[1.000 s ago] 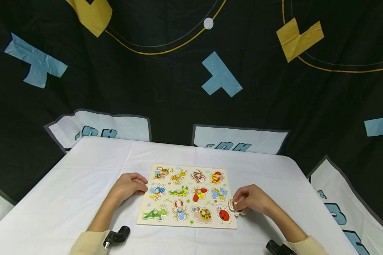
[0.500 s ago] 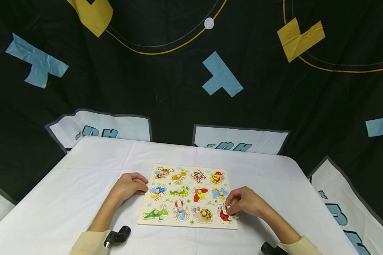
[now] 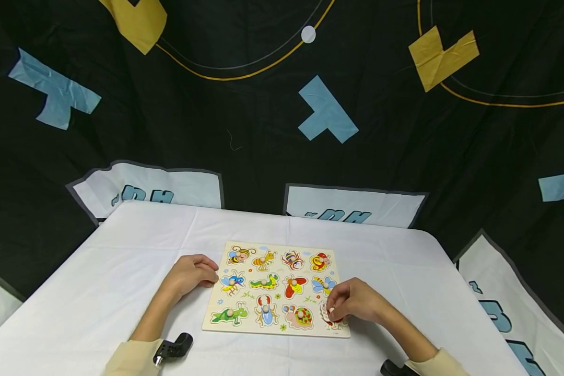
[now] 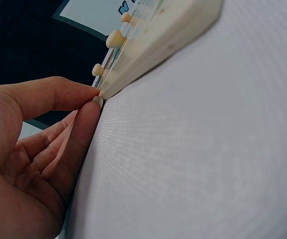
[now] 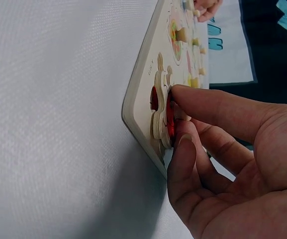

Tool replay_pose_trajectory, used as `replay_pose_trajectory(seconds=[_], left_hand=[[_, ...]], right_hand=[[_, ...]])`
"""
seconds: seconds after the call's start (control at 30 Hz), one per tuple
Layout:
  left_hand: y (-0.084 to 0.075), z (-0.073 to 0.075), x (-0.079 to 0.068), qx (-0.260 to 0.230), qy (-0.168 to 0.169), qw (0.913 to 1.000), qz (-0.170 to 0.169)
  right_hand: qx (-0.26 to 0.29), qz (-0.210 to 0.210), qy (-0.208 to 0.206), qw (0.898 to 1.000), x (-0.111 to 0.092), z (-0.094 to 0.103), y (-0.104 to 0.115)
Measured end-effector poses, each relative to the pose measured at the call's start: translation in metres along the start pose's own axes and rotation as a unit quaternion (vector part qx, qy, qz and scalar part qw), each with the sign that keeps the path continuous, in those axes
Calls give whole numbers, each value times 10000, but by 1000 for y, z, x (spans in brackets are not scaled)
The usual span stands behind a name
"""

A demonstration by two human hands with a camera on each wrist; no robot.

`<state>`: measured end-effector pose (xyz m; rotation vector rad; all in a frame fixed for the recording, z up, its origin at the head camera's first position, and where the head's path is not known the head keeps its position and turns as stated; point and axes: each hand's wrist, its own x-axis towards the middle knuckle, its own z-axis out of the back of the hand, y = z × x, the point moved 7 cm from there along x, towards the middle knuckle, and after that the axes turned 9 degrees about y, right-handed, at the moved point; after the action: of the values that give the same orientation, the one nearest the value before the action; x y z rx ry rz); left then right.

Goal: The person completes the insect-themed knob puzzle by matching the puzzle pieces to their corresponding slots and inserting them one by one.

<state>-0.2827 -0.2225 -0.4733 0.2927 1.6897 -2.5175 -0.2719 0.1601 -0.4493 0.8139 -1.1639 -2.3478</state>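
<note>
A wooden knobbed puzzle board [image 3: 286, 331] with bright insect pictures lies on the white table. My right hand [image 3: 357, 300] pinches a ladybug puzzle piece [image 5: 170, 112] between thumb and fingers, above the board's near right corner. In the right wrist view the piece is close over the printed ladybug recess [image 5: 154, 98], slightly off its outline; fingers cover part of it. My left hand [image 3: 191, 272] rests at the board's left edge. In the left wrist view its fingertips [image 4: 94, 92] touch that edge, with fingers loosely bent.
Other knobbed pieces sit in the board, among them a snail [image 3: 301, 316], a stag beetle [image 3: 265, 316] and a grasshopper [image 3: 228, 316]. White cloth [image 3: 244, 360] covers the table. A dark printed curtain [image 3: 244, 130] hangs behind.
My right hand has carried the ladybug piece leftward from beside the board onto its near right corner, lowering it over the printed ladybug. My left hand has stayed still.
</note>
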Motion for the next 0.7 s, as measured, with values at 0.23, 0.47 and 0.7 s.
replay_pose_trajectory(seconds=[0.23, 0.47, 0.7], left_hand=[[-1, 0, -1, 59, -13, 10000, 10], [-1, 1, 0, 44, -22, 10000, 40], [0, 0, 0, 49, -19, 10000, 12]], right_hand=[[-2, 55, 27, 10000, 1, -2, 1], [22, 20, -9, 10000, 2, -3, 1], [40, 6, -38, 10000, 1, -4, 0]])
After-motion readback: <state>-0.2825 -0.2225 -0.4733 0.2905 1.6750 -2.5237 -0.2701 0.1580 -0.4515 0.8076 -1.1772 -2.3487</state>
